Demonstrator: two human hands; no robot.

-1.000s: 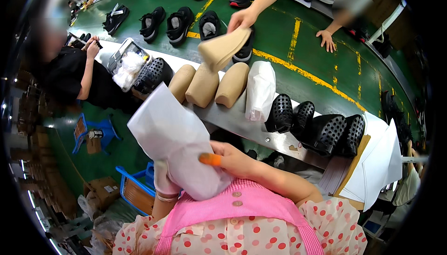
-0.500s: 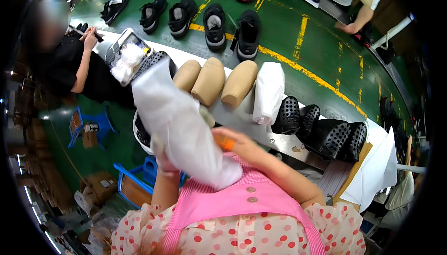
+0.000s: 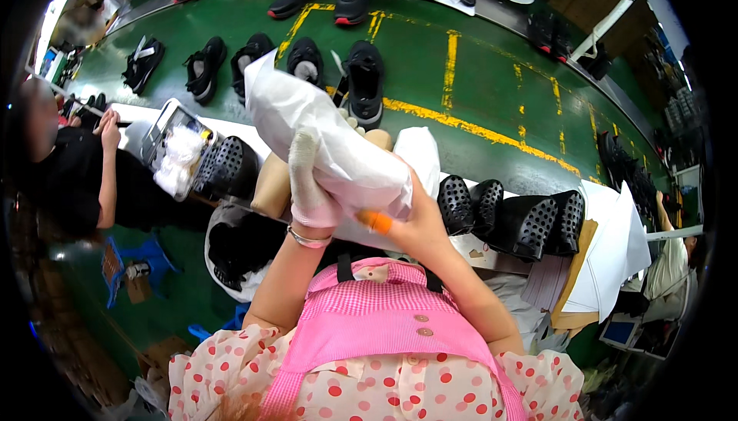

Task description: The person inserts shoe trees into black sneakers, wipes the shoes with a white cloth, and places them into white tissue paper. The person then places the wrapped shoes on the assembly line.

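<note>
In the head view, my gloved left hand is clamped round the white-wrapped bundle, raised over the worktop, its tip overlapping the far edge; my right hand grips the lower end. I'd keep 2 hands firm, smoothing creases.

Wrapped bundle sits between left hand and right hand, in front of bare forms. Along the ledge, left to right: tray with wads in it, footwear-shaped piece, bare forms, second wrapped bundle, four more pieces, sheets. Behind, shoes line the worktop. Stool stands lower left.
</note>
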